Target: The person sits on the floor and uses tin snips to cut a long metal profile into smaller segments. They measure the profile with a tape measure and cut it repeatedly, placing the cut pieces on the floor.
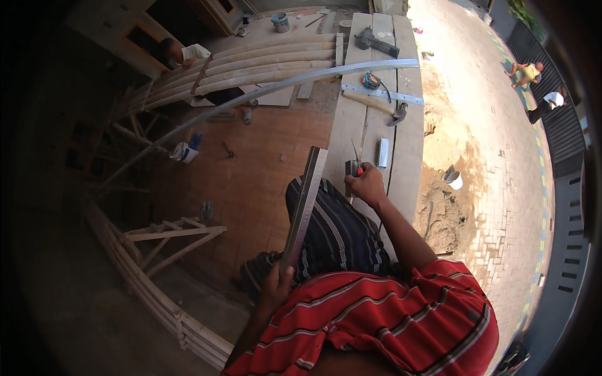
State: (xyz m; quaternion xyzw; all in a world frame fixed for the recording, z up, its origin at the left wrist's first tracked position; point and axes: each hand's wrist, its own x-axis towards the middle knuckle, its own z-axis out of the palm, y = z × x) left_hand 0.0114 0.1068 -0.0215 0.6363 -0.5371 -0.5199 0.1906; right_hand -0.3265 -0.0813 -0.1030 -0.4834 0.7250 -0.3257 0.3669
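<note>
My left hand (276,282) is closed round the lower end of a straight metal channel (305,200), which slants up across my dark striped cloth. On the plank bench, my right hand (367,183) grips a red-handled tool (360,170) with a thin pointed end, whose exact kind I cannot make out. Against its fingers is a short dark piece of metal channel (350,168). A short bright channel piece (382,152) lies just right of it. Farther up the bench are a claw hammer (376,106), a perforated metal strip (392,95), a tape measure (371,81) and a dark power tool (375,44).
A long curved-looking metal profile (263,88) spans from the bench to the left. Bamboo scaffolding (269,59) stands beyond, with a person (185,55) behind it. A white bucket (453,180) stands by sand (442,210) on the right. Two people are far right.
</note>
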